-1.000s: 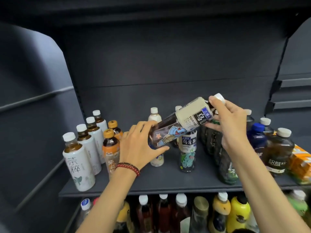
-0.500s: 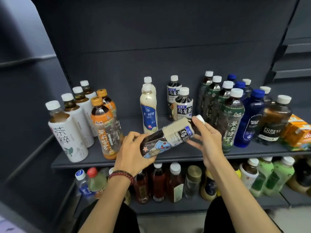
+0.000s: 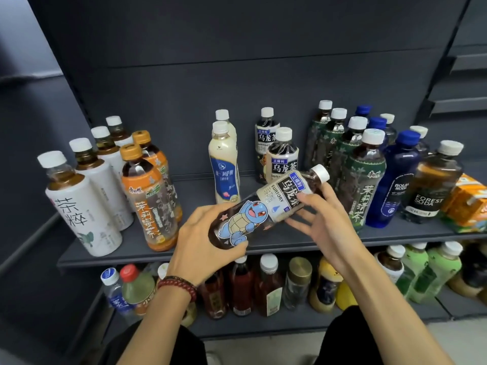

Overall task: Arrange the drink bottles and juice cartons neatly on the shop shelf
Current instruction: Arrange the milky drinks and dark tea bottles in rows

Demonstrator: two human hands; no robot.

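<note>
Head view: oolong btl [image 3: 268, 206] lies tilted, cap far-right, over near edge of shelf [image 3: 131, 257], left hand [image 3: 200, 246] gripping its base & right hand [image 3: 325, 225] pinching its label end; best stand it upright, label fwd, just near of the matching pair [image 3: 282, 159] w/o knocking them.

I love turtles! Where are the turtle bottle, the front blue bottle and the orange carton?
turtle bottle [image 3: 245, 219]: head view, on the turtle picture.
front blue bottle [image 3: 400, 164]: head view, on its body above the label.
orange carton [image 3: 467, 201]: head view, on its front face.
</note>
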